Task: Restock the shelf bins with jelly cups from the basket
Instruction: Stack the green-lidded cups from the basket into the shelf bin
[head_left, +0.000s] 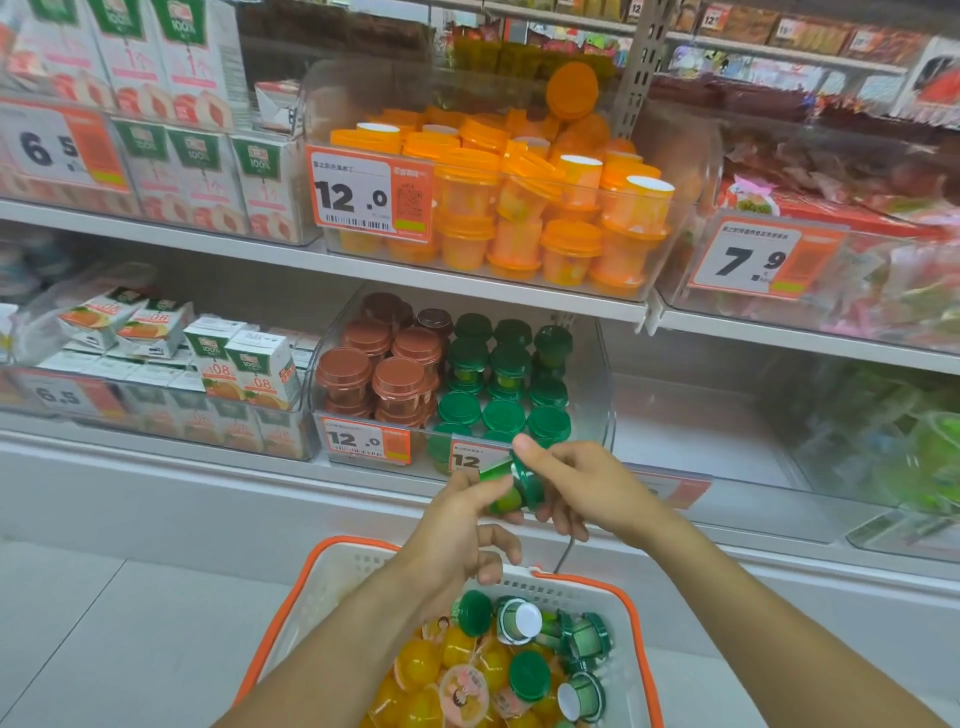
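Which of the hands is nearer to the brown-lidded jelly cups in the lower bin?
Left. The left hand is below the brown-lidded jelly cups, a bit to their right. The right hand is farther right, in front of the green-lidded cups.

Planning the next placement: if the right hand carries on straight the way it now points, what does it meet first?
Probably the left hand, which shares the green jelly cup with the right hand; beyond that, the bin's price tags. Depth is unclear.

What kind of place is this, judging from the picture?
Most likely a grocery or convenience store aisle: shelves carry price tags, clear bins hold stacked jelly cups, and a shopping basket stands below.
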